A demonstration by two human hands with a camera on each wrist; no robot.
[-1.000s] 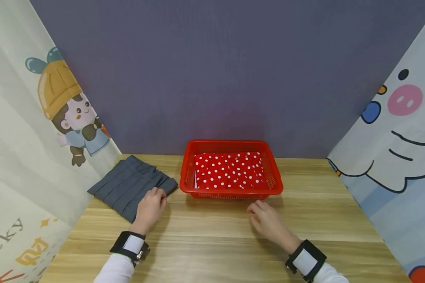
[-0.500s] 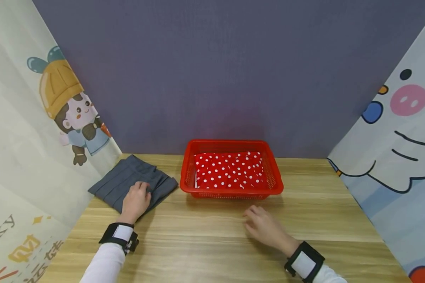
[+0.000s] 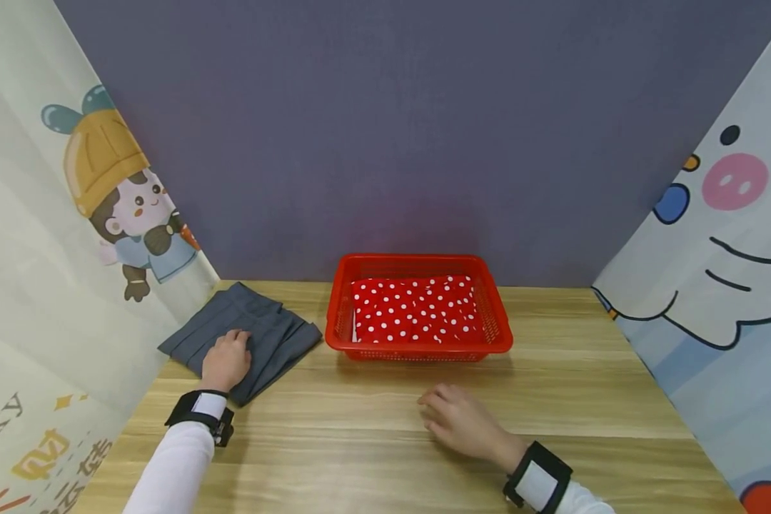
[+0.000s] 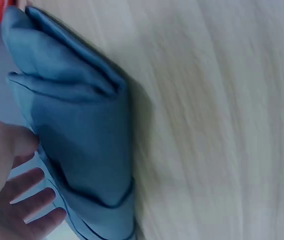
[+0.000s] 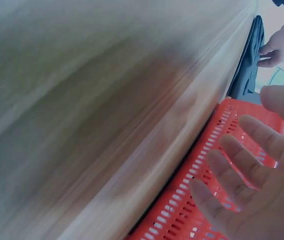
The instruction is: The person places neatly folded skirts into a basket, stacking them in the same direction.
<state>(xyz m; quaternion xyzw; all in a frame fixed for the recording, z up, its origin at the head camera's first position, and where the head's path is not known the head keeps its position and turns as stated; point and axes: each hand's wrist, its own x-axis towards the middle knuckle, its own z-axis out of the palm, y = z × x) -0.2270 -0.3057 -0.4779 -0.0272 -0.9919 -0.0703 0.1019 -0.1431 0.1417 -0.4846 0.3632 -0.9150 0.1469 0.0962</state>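
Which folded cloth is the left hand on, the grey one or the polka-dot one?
The grey pleated cloth, lying on the table left of the red basket. The left hand rests on it. The red polka-dot cloth sits inside the basket, untouched.

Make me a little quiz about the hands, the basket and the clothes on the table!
1. True or false: the left hand rests on the grey cloth.
2. What lies inside the red basket?
A. a grey cloth
B. a dotted cloth
C. nothing
3. Fill in: the right hand is above the bare ____, in front of the basket.

Key:
1. True.
2. B, the dotted cloth.
3. table.
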